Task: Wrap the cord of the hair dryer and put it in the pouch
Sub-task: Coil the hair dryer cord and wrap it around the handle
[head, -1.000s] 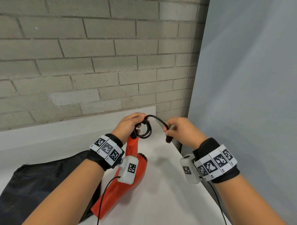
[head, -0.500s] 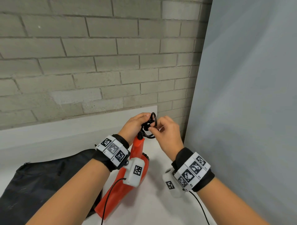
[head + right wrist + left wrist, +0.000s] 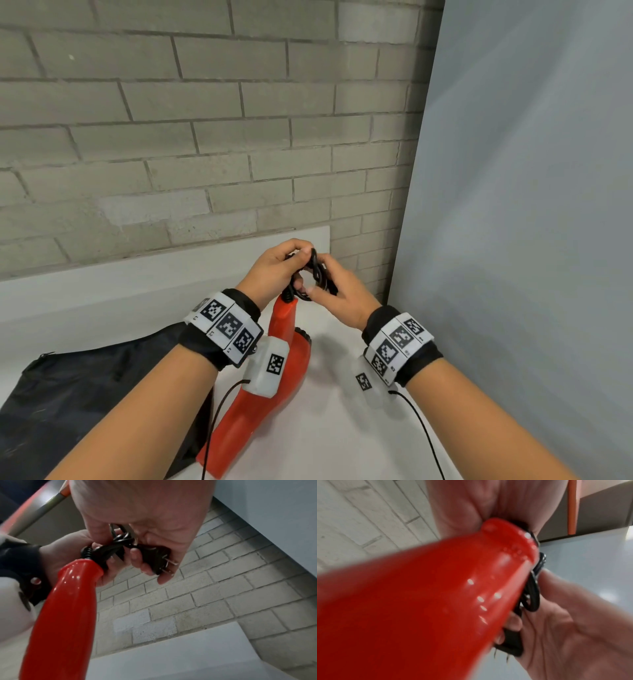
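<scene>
A red hair dryer (image 3: 274,383) rests nozzle-down on the white table (image 3: 342,428), its handle (image 3: 68,588) pointing up and away. The black cord (image 3: 313,274) is coiled in small loops at the handle's top. My left hand (image 3: 274,270) grips the coiled loops (image 3: 109,549) just above the handle. My right hand (image 3: 337,291) pinches the black plug (image 3: 154,559), prongs pointing out, against the coil. In the left wrist view the dryer handle (image 3: 436,601) fills the frame, with the cord (image 3: 532,596) and plug (image 3: 510,646) behind it. The black pouch (image 3: 85,394) lies flat at the left.
A grey brick wall (image 3: 205,137) stands right behind the table. A pale blue panel (image 3: 513,240) closes off the right side. Thin black wires (image 3: 421,428) trail from the wrist cameras across the table.
My right hand has moved left with the plug end, closing the last loop against the coil held by my left hand. The dryer has stayed in place.
</scene>
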Available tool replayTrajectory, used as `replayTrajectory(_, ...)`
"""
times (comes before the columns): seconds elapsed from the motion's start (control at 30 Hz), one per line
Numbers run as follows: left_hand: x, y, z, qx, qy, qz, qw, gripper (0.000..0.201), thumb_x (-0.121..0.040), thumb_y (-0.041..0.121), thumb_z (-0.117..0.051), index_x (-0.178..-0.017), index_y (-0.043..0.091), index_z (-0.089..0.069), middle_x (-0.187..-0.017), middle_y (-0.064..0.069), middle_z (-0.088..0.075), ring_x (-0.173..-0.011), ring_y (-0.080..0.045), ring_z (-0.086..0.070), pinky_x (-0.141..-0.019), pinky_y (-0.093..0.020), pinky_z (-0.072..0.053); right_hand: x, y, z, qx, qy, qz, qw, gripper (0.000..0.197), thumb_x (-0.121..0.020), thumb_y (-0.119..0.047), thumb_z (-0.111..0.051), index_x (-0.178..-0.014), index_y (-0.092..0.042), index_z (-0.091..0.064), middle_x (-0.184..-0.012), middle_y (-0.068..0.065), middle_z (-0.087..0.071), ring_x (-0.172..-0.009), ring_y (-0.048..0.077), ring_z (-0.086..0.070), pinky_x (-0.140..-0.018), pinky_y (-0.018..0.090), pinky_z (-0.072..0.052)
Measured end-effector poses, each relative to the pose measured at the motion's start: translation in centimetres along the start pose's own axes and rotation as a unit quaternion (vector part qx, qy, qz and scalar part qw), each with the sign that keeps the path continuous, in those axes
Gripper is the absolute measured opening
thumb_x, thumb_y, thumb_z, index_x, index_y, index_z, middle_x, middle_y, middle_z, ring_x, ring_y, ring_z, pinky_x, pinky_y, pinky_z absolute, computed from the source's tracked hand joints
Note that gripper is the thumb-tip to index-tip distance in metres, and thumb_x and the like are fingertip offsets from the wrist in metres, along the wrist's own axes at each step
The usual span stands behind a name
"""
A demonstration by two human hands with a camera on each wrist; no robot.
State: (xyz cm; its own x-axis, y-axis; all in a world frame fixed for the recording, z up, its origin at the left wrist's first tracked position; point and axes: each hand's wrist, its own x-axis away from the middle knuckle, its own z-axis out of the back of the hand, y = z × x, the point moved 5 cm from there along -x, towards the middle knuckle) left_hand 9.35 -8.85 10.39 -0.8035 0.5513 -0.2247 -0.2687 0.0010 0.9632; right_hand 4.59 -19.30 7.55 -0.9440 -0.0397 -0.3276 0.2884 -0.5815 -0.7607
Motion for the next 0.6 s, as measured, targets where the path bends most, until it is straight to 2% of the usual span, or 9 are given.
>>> replayTrajectory(0.07,-0.1,-0.3,0.6,0.016,0.006,0.006,1.0,0.019,-0.093,0.021,-0.046,-0.081,0.02,-0.06,-0.053,0.01,-0.057,-0.039,-0.005,-0.044,-0.053,-0.027,-0.04,0.5,0.3,0.1,0.033,-0.032,0.001,0.999,0.024,-0.085,-0.032,-0.048,-0.095,-0.011,-0.052,-0.069,-0.002,-0.05,-0.063,0.016,-0.046,-0.06,0.024,-0.038)
replayTrajectory(0.13,-0.1,-0.4,1.0,0.015,0.018,0.006,1.0,0.015,-0.089,0.024,-0.054,-0.077,0.022,-0.062,-0.055,0.01,-0.055,-0.041,-0.005,-0.043,-0.053,-0.026,-0.037,0.4,0.5,0.4,0.102,-0.04,-0.001,0.994,0.024,-0.091,-0.028,-0.047,-0.083,-0.006,-0.054,-0.069,0.0,-0.047,-0.066,0.016,-0.044,-0.061,0.027,-0.035)
replayTrajectory(0.2,-0.1,-0.1,1.1,0.005,0.016,0.003,1.0,0.01,-0.084,0.015,-0.06,-0.075,0.02,-0.062,-0.058,0.011,-0.057,-0.043,-0.004,-0.043,-0.052,-0.021,-0.039,0.0,0.4,1.5,0.183,-0.016,-0.004,0.983,0.023,-0.094,-0.025,-0.045,-0.09,-0.008,-0.06,-0.08,0.005,-0.056,-0.077,0.018,-0.049,-0.068,0.03,-0.038)
replayTrajectory(0.27,-0.2,0.2,0.8,-0.005,-0.002,0.007,1.0,0.012,-0.081,0.007,-0.063,-0.076,0.017,-0.061,-0.066,0.006,-0.058,-0.049,-0.002,-0.048,-0.054,-0.017,-0.043,-0.4,-0.2,3.3,0.239,0.039,-0.012,0.97,0.024,-0.094,-0.025,-0.044,-0.098,-0.012,-0.064,-0.092,0.007,-0.063,-0.089,0.022,-0.053,-0.074,0.032,-0.039)
replayTrajectory(0.37,-0.2,0.5,0.4,-0.029,-0.024,0.009,0.999,0.015,-0.079,0.004,-0.064,-0.078,0.018,-0.06,-0.071,0.002,-0.055,-0.055,-0.001,-0.053,-0.056,-0.013,-0.048,-0.5,-2.0,5.4,0.319,0.105,-0.016,0.942,0.026,-0.094,-0.028,-0.043,-0.104,-0.018,-0.065,-0.1,0.003,-0.065,-0.1,0.024,-0.05,-0.078,0.034,-0.038)
replayTrajectory(0.43,-0.3,0.5,0.2,-0.038,-0.03,0.013,0.999,0.014,-0.08,0.005,-0.063,-0.082,0.019,-0.06,-0.076,0.002,-0.054,-0.062,-0.003,-0.054,-0.06,-0.015,-0.052,-0.3,-3.3,6.0,0.355,0.13,-0.018,0.926,0.026,-0.094,-0.029,-0.043,-0.107,-0.021,-0.064,-0.104,0.0,-0.064,-0.102,0.023,-0.048,-0.078,0.033,-0.037)
replayTrajectory(0.53,-0.2,0.5,0.1,-0.059,-0.044,0.03,0.997,0.016,-0.083,0.012,-0.063,-0.096,0.022,-0.063,-0.098,-0.004,-0.061,-0.083,-0.013,-0.058,-0.071,-0.021,-0.055,0.5,-5.1,6.0,0.373,0.16,-0.012,0.914,0.026,-0.094,-0.028,-0.044,-0.107,-0.02,-0.065,-0.104,0.0,-0.065,-0.1,0.024,-0.048,-0.077,0.034,-0.037)
replayTrajectory(0.6,-0.2,0.4,0.0,-0.077,-0.062,0.037,0.994,0.018,-0.082,0.017,-0.064,-0.098,0.025,-0.066,-0.099,-0.011,-0.068,-0.082,-0.017,-0.06,-0.07,-0.025,-0.052,1.1,-6.1,5.6,0.372,0.171,-0.002,0.912,0.026,-0.094,-0.027,-0.043,-0.105,-0.018,-0.066,-0.102,0.001,-0.064,-0.098,0.024,-0.049,-0.073,0.033,-0.037)
